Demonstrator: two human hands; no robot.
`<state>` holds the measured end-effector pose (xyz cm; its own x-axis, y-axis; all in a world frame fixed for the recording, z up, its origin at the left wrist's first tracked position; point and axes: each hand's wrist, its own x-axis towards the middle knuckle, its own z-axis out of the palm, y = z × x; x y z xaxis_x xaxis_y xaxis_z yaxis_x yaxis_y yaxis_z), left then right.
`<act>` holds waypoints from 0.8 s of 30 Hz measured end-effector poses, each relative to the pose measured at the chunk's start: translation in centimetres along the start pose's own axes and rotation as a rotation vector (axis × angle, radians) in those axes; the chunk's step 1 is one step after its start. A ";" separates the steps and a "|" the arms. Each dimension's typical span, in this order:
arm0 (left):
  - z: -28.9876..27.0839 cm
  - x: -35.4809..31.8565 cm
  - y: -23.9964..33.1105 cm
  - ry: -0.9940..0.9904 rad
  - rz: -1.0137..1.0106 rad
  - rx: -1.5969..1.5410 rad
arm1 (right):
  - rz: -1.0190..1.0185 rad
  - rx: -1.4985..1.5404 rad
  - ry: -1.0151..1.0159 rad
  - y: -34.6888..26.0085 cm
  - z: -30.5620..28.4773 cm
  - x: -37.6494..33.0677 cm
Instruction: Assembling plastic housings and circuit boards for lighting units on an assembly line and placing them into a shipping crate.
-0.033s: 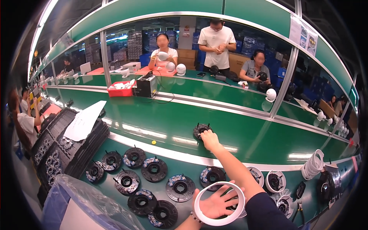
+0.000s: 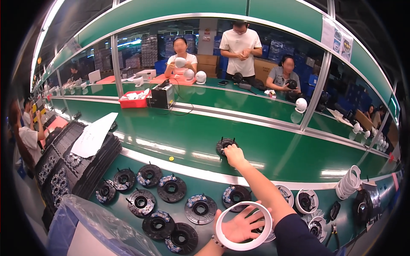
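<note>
My right hand [image 2: 233, 154] reaches far over the green belt, its fingers closed on the near edge of a black round base [image 2: 224, 145] with upright pins. Its fingertips are partly hidden. Closer in, my left hand [image 2: 240, 228] is palm up with fingers spread. A white plastic ring [image 2: 219, 232] rests across that palm, the fingers showing through its opening and the thumb outside its left side. Just left of the ring sits a black round base with a blue circuit board [image 2: 200, 209]; another such base [image 2: 236, 197] is above it, beside my right forearm.
Several more black bases [image 2: 172, 188] are spread over the bench at left. Black trays [image 2: 85, 147] are stacked beyond them, a plastic-lined bin [image 2: 100, 232] nearer. At right are stacked white rings [image 2: 349, 183] and pliers [image 2: 334, 230]. Co-workers [image 2: 241, 49] are across the belt.
</note>
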<state>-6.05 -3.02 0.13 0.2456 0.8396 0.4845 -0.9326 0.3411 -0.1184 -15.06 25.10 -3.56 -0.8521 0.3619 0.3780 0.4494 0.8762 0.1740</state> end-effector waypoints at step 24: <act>0.4 0.2 0.9 0.323 0.314 0.325 | -0.739 0.006 -0.006 1.3 -21.7 -18.1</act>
<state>-6.98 -2.71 0.49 -0.0361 0.9844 0.1722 -0.9951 -0.0513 0.0846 6.75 12.74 9.56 -0.9333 -0.3218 0.1595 -0.2439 0.8939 0.3761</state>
